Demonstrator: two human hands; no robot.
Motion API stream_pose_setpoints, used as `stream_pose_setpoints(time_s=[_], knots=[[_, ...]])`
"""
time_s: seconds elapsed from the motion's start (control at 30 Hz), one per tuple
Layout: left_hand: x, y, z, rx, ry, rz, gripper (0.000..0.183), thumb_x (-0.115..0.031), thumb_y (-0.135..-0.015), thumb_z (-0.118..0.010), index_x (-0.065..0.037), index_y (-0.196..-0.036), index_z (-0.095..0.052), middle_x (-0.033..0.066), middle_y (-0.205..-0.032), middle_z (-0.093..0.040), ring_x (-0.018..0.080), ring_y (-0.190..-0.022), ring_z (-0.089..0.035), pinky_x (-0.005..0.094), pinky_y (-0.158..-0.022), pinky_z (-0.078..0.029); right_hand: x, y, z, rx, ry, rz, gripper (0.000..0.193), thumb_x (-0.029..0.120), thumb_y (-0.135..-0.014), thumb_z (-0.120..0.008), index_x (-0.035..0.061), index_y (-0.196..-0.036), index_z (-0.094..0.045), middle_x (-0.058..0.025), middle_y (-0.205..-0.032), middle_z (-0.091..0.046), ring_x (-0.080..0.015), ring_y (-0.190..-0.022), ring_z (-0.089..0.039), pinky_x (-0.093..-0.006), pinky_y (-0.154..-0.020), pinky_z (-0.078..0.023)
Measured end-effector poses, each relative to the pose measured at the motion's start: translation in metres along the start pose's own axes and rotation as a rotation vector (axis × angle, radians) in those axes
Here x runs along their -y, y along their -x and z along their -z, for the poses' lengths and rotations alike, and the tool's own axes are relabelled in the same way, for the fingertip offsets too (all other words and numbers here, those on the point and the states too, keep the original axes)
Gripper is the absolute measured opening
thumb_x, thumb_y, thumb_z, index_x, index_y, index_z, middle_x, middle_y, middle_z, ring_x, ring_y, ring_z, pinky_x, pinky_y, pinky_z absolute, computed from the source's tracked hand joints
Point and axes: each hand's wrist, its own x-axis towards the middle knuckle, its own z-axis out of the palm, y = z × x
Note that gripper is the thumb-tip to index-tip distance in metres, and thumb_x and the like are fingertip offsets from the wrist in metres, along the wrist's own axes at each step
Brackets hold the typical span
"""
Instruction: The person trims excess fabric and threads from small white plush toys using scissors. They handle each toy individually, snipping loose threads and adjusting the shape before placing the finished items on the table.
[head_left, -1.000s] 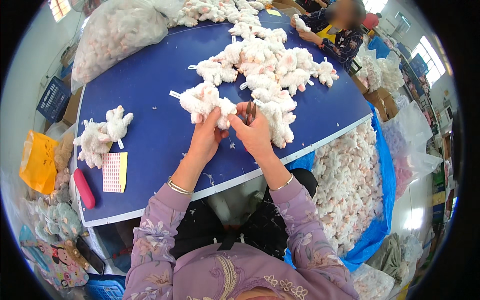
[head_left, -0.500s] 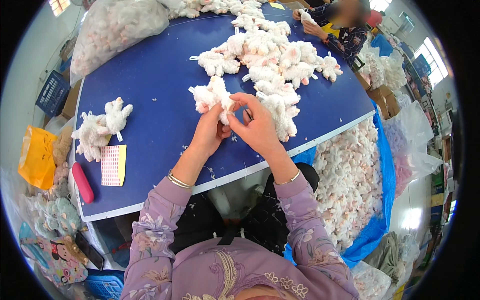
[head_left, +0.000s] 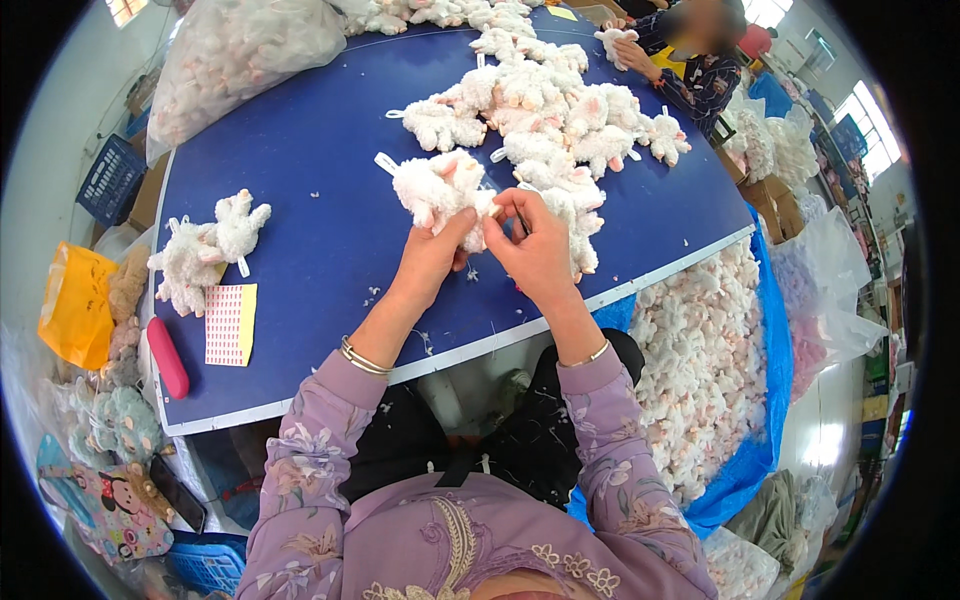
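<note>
A fluffy white plush toy with pink ears and a white loop tag is held just above the blue table, in front of me. My left hand is closed around its lower side, thumb pressed on top. With thumb and fingertips, my right hand pinches the toy's right edge. Something thin and dark shows between the right fingers, too small to make out. Just beyond lies a heap of similar plush toys, reaching to the far edge.
Left on the blue table are more plush toys, a sticker sheet and a pink case. A full clear bag stands far left. Right below the edge, a blue sack holds many toys. A co-worker handles a toy.
The toy has turned in my hands, and its tag now points up and left. Both hands have shifted slightly to the right. The co-worker's hands have moved a little.
</note>
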Motion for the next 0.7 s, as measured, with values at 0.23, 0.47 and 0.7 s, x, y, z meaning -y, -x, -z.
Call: stream_pose_setpoints(time_s=[0.23,0.47,0.7], knots=[[-0.017,-0.005,0.009,-0.003,0.273,-0.167,0.034,-0.019,-0.093,-0.057,0.003,-0.119,-0.051,0.0137,-0.114,-0.062,0.0192,-0.099,-0.064,0.0323,-0.086,-0.052,-0.004,0.006,0.003,0.009,-0.109,-0.048,0.011,0.005,-0.079,-0.068,0.002,-0.083,-0.059,0.0046,-0.065,-0.053,0.0005,-0.058,-0.044,-0.0177,-0.05,-0.037],[-0.024,-0.004,0.013,-0.001,0.312,-0.18,0.031,-0.01,-0.091,-0.051,0.002,-0.12,-0.053,0.0128,-0.112,-0.063,0.0206,-0.1,-0.064,0.034,-0.088,-0.052,-0.017,0.004,0.004,0.056,-0.128,-0.186,0.014,0.012,-0.085,-0.065,0.0022,-0.077,-0.058,0.0061,-0.061,-0.05,-0.0007,-0.054,-0.041,-0.02,-0.048,-0.032],[-0.012,-0.003,0.004,-0.024,0.119,-0.187,0.034,-0.01,-0.088,-0.06,0.003,-0.119,-0.053,0.0083,-0.104,-0.061,0.0128,-0.09,-0.062,0.0269,-0.079,-0.052,-0.011,-0.012,0.021,0.085,-0.342,-0.277,0.028,0.024,-0.085,-0.07,-0.0025,-0.09,-0.064,0.0021,-0.069,-0.056,-0.0045,-0.061,-0.048,-0.0228,-0.053,-0.038]])
